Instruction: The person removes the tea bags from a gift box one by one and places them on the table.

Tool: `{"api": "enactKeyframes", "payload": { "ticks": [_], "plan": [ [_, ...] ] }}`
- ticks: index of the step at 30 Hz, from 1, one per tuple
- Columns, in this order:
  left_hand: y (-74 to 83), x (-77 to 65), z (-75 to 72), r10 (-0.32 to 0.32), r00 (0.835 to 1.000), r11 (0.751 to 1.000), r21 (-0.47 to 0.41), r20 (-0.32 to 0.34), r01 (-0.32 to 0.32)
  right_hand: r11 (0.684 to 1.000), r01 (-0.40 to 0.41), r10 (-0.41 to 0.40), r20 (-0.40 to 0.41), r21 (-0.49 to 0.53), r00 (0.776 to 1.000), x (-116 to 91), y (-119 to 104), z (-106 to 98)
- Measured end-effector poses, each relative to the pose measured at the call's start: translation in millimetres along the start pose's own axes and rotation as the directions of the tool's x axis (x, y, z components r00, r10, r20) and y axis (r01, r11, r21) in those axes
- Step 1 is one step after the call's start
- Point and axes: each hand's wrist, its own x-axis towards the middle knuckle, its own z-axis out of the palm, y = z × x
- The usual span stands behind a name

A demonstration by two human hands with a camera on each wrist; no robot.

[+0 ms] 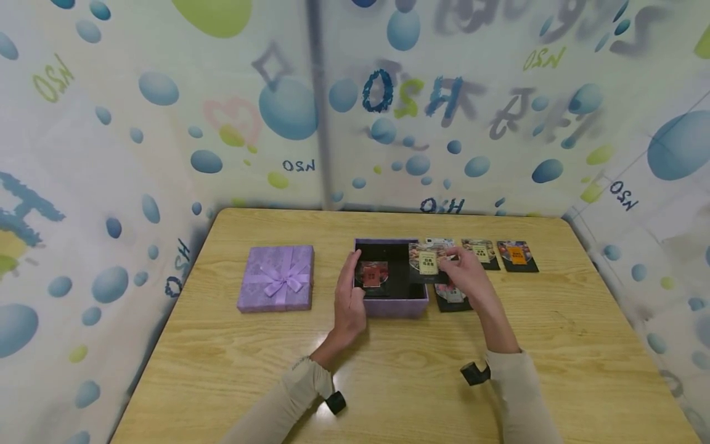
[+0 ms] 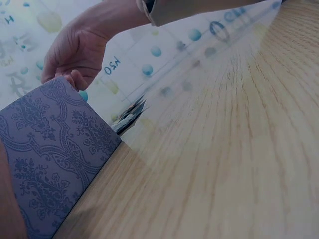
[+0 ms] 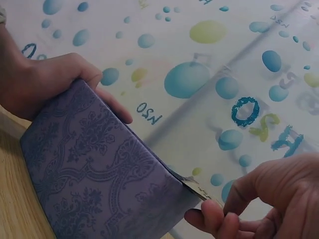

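Note:
A purple patterned box (image 1: 395, 308) stands without its lid on the table, black inside. My left hand (image 1: 349, 299) grips its left wall, with fingers along the side and thumb near the front corner. Inside, at the left, lies a flat dark packet with a red label (image 1: 373, 280). My right hand (image 1: 468, 271) pinches another flat packet, with a pale yellow label (image 1: 428, 263), by its right edge. That packet overlaps the box's right rim in the head view. In the right wrist view, the box's side wall (image 3: 99, 169) hides most of the held packet (image 3: 197, 189).
The purple lid with a ribbon bow (image 1: 277, 279) lies left of the box. Right of the box are several more flat packets: one close by its wall (image 1: 452, 302), one with a pale label (image 1: 481, 254) and one with an orange label (image 1: 518, 255). A printed curtain (image 1: 266, 185) hangs behind the table.

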Motion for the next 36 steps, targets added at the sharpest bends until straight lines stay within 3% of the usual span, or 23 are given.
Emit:
{"api": "enactKeyframes", "payload": {
  "ticks": [15, 26, 36],
  "plan": [
    [-1.1, 0.3, 1.8, 0.007, 1.000, 1.000, 0.007, -0.013, -0.007, 0.993, 0.055, -0.050, -0.050, 0.102, 0.997, -11.6, 16.5, -32.6],
    [-2.9, -1.5, 2.4, 0.004, 1.000, 1.000, 0.016, -0.013, -0.004, 0.999, 0.020, -0.017, -0.092, 0.040, 0.996, -20.4, 36.2, -61.4],
    [-1.0, -0.4, 1.6, 0.009, 1.000, 1.000, 0.002, -0.011, -0.009, 0.998, -0.006, 0.000, -0.106, -0.060, 0.994, -26.4, 50.8, -74.2]
  ]
}}
